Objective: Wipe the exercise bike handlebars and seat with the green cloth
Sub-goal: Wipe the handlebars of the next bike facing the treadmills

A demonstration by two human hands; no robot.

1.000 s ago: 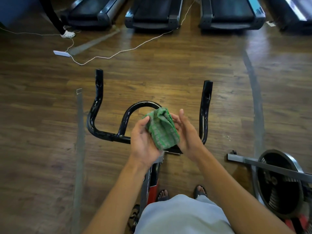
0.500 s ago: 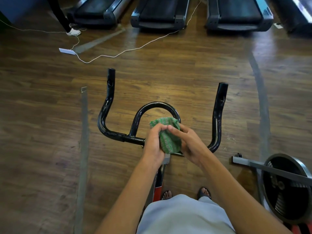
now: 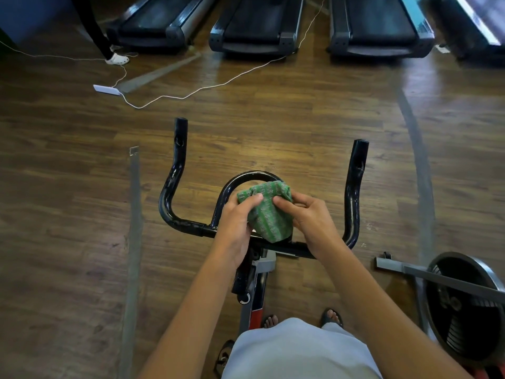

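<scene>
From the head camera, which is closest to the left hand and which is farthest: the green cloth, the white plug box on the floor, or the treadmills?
1. The green cloth: held by the left hand, over the handlebar middle.
2. The white plug box: on the floor, ahead and left.
3. The treadmills: farthest, lined along the top.

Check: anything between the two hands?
Head view: only the green cloth, pinched by left hand and right hand over the handlebars.
</scene>
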